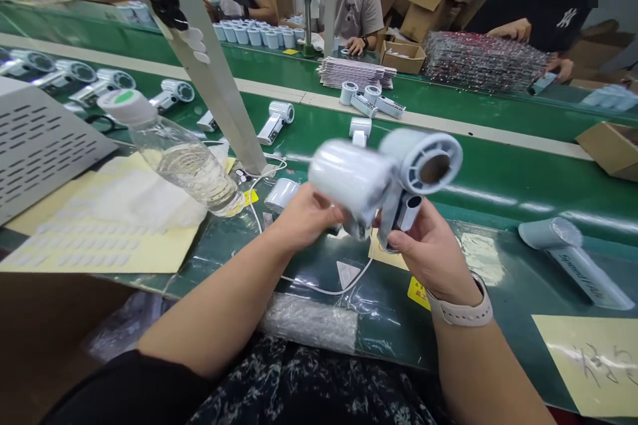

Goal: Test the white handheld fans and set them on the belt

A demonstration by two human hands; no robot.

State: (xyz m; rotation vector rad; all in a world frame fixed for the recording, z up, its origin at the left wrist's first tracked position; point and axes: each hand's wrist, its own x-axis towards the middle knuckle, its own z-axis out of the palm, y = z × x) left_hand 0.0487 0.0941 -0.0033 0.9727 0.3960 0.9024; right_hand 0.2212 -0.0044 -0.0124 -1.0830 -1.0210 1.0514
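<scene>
My left hand [306, 216] grips a white handheld fan [349, 176] wrapped in glossy clear film, and its outline is blurred by motion. My right hand [428, 249] holds the handle of a second white handheld fan [421, 163], whose round vented head faces up and to the right. The two fans touch or nearly touch above the green conveyor belt [498, 186]. A pale watch strap [461, 305] circles my right wrist. Part of each fan's lower end is hidden by my fingers.
Several white fans stand on the belt ahead, and a filmed one [571, 259] lies at right. A water bottle [184, 159] lies left on a yellow label sheet [100, 232], by a grey vented casing [44, 146]. Co-workers [353, 3] handle stacks and parts beyond.
</scene>
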